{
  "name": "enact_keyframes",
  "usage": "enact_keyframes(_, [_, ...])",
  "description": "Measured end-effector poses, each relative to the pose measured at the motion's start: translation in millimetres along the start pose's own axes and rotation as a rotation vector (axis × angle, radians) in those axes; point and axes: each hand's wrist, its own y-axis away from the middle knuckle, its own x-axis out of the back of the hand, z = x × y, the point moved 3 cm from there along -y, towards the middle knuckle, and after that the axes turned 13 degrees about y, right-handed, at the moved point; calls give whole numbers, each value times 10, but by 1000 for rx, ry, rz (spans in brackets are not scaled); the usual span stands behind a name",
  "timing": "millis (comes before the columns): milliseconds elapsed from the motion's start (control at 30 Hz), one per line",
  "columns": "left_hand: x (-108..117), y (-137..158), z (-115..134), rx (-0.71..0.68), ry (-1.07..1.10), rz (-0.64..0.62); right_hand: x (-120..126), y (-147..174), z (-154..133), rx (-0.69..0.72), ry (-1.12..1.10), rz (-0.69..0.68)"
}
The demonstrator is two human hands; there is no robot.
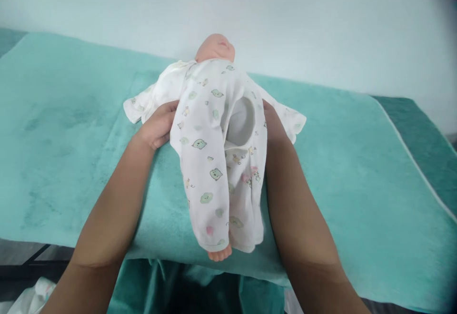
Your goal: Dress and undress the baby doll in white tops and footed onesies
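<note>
A baby doll (215, 47) lies face up, its head toward the wall and its toes toward me. It wears a white one-piece baby suit (205, 161) printed with green animals, with a round opening near the crotch. My left hand (160, 124) is closed around the doll's left-hand side in view, its fingertips hidden by the cloth. At the opposite side, my right hand (272, 121) grips the doll, mostly covered by the suit. Both sleeves spread outward, and no doll hands show. Bare toes (220, 254) stick out of one trouser leg.
A turquoise towel-like mat (357, 185) covers the table beneath the doll. Darker green cloth (421, 128) shows at the right end. A pale wall (303, 24) stands behind. White printed fabric (35, 297) lies below the table's front edge at lower left.
</note>
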Motion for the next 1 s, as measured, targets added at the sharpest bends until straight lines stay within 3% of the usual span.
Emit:
enact_keyframes(100, [-21, -30, -45, -20, 36, -14, -17, -11, 43, -93, -111, -28])
enact_keyframes(400, [-112, -53, -55, -48, 61, 36, -72, -144, 299, -157, -118, -30])
enact_keyframes(667, [-168, -39, -113, -49, 70, 78, -104, -56, 46, -156, -106, -56])
enact_keyframes(867, [-172, -42, -156, 1, 127, 107, -131, -102, 23, -113, -48, 68])
enact_keyframes(1000, [-205, -32, -108, -52, 95, 116, -93, -75, -18, -96, 45, 123])
